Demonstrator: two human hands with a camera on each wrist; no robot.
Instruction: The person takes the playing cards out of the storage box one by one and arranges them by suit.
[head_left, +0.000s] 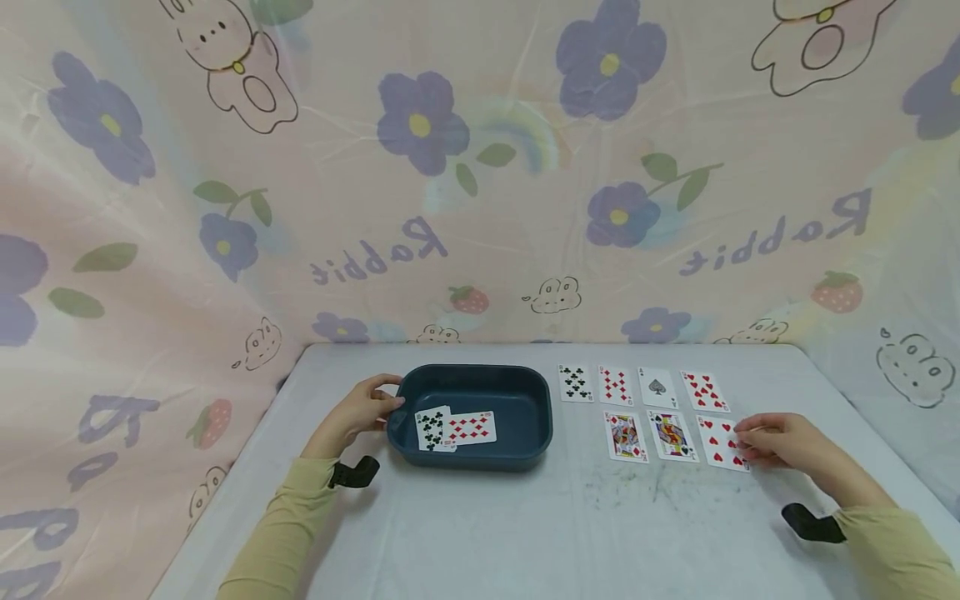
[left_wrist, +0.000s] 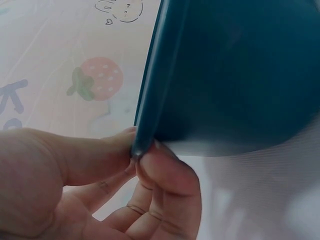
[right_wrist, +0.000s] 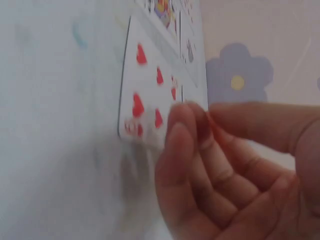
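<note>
At the tray's left end, my left hand point(head_left: 365, 409) pinches the rim between thumb and fingers. The tray point(left_wrist: 235, 75) is dark blue, and in the head view some overlapping playing cards, a club card point(head_left: 431, 427) and a diamond card point(head_left: 472, 427), lie in it face up. On the right, my right hand point(head_left: 787, 450) holds the outer edge of a six of hearts card point(head_left: 718, 442) with its fingertips. In the right wrist view the curled fingers point(right_wrist: 181, 142) cover one edge of that card, so the grip is partly hidden.
Left of the six of hearts lie a spade face card point(head_left: 672, 435) and a diamond face card point(head_left: 626, 437). Behind them runs a row with a club card point(head_left: 576, 384), a diamond card point(head_left: 616, 386), an ace of spades point(head_left: 657, 388) and a heart card point(head_left: 704, 392). Printed cloth point(head_left: 510, 225) hangs behind.
</note>
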